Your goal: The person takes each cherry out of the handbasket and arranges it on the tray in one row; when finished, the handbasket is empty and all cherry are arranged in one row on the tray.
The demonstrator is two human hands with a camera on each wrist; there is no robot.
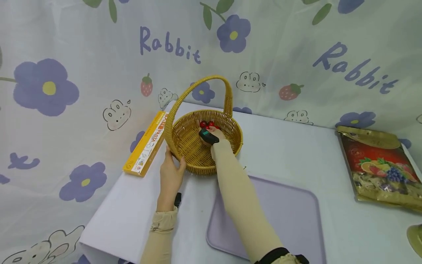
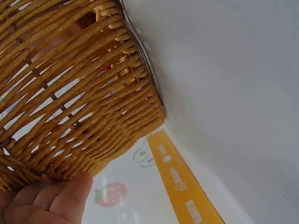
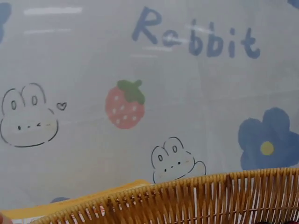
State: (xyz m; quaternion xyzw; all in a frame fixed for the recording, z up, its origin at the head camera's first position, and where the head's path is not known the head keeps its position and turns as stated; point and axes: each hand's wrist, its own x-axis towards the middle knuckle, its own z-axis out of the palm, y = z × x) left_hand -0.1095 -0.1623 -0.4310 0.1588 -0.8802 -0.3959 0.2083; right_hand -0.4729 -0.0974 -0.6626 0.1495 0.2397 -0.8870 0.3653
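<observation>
A yellow wicker basket with a tall arched handle stands on the white table. My left hand holds the basket's near left side, thumb and fingers spread on the weave; in the left wrist view its fingers press against the wicker. Inside the basket, my right hand reaches down at a cluster of shiny red, cherry-like fruits. Its fingertips are mostly hidden by the hand and the black wrist camera, so any hold on the fruits is unclear. The right wrist view shows the basket's rim.
A yellow and white pasta box lies left of the basket. In front, under the right forearm, is a pale purple tray. To the right lies a red and gold food bag, with part of a gold object below it.
</observation>
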